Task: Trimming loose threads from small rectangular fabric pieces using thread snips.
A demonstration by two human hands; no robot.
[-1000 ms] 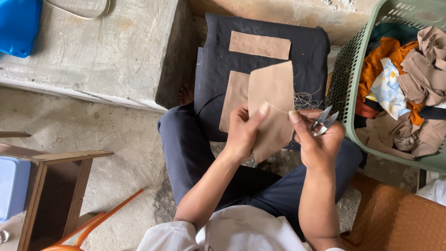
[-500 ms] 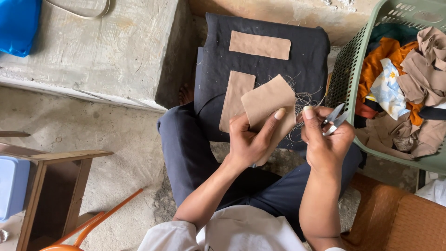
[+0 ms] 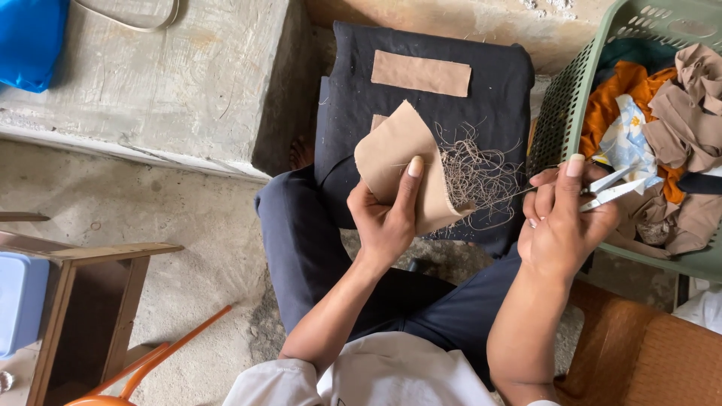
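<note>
Tan cloth, a soft curved piece [image 3: 398, 162], is what we hold in our left hand [image 3: 387, 218], and it has changed since half a second ago: then it lay more open and flat against the fingers, and now it is bent over itself, with the index finger pressed on its face and the thumb behind it. Our right hand [image 3: 560, 225] has also moved a little away to the right of the cloth, so a thin thread now stretches from the lower edge of the cloth towards it.

To the right of the right hand stands a green plastic laundry basket [image 3: 564, 113] with a lattice wall. In it we see crumpled brown fabric [image 3: 688, 113], an orange cloth [image 3: 609, 101] and a light printed cloth with blue pattern [image 3: 628, 143], all heaped together.

The right hand is closed around small silver thread snips [image 3: 609, 188], the blades pointing right towards the basket, with the index finger raised straight up. The left hand is turned with the palm towards us, gripping the cloth firmly. Above both hands lies a folded black fabric [image 3: 489, 75] over the knees, with a tan rectangular strip [image 3: 421, 73] on it and a tangle of loose brown threads [image 3: 477, 177] just beside the held cloth.
</note>
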